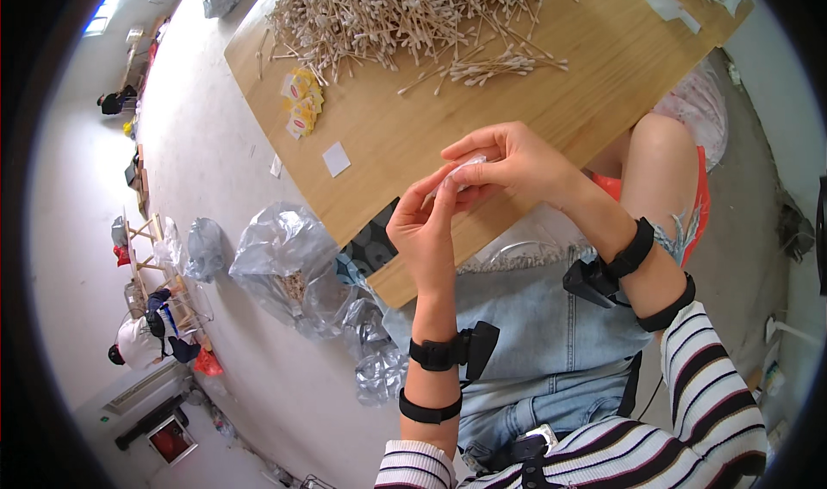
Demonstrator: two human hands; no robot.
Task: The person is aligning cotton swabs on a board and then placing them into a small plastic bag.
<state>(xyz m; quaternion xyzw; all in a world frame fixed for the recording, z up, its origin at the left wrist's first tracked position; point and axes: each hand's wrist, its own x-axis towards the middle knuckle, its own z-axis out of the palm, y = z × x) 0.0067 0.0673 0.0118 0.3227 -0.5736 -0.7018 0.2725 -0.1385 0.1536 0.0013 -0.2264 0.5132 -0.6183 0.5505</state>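
Above the near edge of the wooden table point(594, 84), my two hands meet in front of my lap. The fingertips of my left hand point(425, 220) and my right hand point(519, 163) are closed together on a small piece of see-through plastic film point(468, 165), perhaps a small bag. Fingers cover most of it, so its contents cannot be made out. A white square card point(337, 159) lies on the wood to the left of my hands. Beyond it is a small heap of yellow and white printed cards point(303, 103).
A big pile of cotton swabs point(388, 15) covers the table's far side, with a loose bunch of swabs point(493, 67) nearer. A dark patterned item point(372, 242) sits at the near left corner. Plastic bags point(284, 241) stand on the floor; a person point(142, 338) is farther left.
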